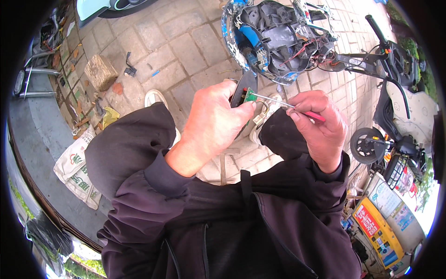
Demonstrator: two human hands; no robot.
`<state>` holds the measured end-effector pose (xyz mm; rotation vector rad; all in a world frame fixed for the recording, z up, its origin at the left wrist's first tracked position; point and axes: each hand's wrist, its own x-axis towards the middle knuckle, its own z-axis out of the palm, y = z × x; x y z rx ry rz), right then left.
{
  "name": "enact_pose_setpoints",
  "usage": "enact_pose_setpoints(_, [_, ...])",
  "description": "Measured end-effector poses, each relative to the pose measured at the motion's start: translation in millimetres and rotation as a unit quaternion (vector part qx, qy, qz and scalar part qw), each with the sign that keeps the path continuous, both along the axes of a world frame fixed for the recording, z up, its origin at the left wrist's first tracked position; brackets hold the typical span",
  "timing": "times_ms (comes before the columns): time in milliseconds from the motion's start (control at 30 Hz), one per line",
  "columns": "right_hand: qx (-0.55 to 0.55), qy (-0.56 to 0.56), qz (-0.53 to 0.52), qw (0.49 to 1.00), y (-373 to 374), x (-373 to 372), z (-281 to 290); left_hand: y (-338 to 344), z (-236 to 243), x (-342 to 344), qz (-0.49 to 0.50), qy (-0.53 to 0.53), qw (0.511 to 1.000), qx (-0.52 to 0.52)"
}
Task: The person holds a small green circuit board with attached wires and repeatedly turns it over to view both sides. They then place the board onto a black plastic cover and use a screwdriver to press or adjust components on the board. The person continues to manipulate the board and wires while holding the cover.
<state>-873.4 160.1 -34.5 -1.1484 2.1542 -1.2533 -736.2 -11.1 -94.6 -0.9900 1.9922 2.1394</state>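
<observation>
Circuit board: small, green, mounted in black housing.

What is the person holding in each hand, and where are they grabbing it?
Left hand grips a black part with a green circuit board around its body; right hand pinches the screwdriver by its red handle.

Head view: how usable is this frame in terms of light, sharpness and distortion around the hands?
Head view: soft, even daylight with no hard shadows; the left hand, the right hand and the small green circuit board touched by the thin screwdriver are sharp; fisheye bending curves the paving and the stripped scooter toward the dark rim; the sky at the lower right is washed out.
</observation>
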Motion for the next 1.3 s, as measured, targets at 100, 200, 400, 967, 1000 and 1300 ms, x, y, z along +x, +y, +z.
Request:
enact_pose_setpoints(100, [0.009, 0.06, 0.028, 0.998, -1, -1, 2, 0, 1, 1, -0.02, -0.012, 0.998, -0.057])
enact_pose_setpoints(200, [0.053, 0.112, 0.013, 0.992, -1, 2, 6, 2, 2, 1, -0.032, 0.0, 0.992, -0.121])
enact_pose_setpoints(400, [0.12, 0.152, 0.005, 0.981, 1, 5, 11, 4, 1, 1, -0.008, 0.016, 0.997, -0.079])
enact_pose_setpoints(967, [0.145, 0.08, -0.028, 0.986, 2, 11, 6, 4, 5, 1, 0.0, 0.016, 0.998, -0.064])
enact_pose_setpoints(1000, [0.17, 0.055, -0.045, 0.983, 3, 11, 8, 3, 5, 1, -0.007, 0.016, 0.997, -0.077])
enact_pose_setpoints(1300, [0.108, 0.073, -0.007, 0.991, 0, 7, 7, 6, 4, 0, 0.012, 0.022, 0.998, -0.051])
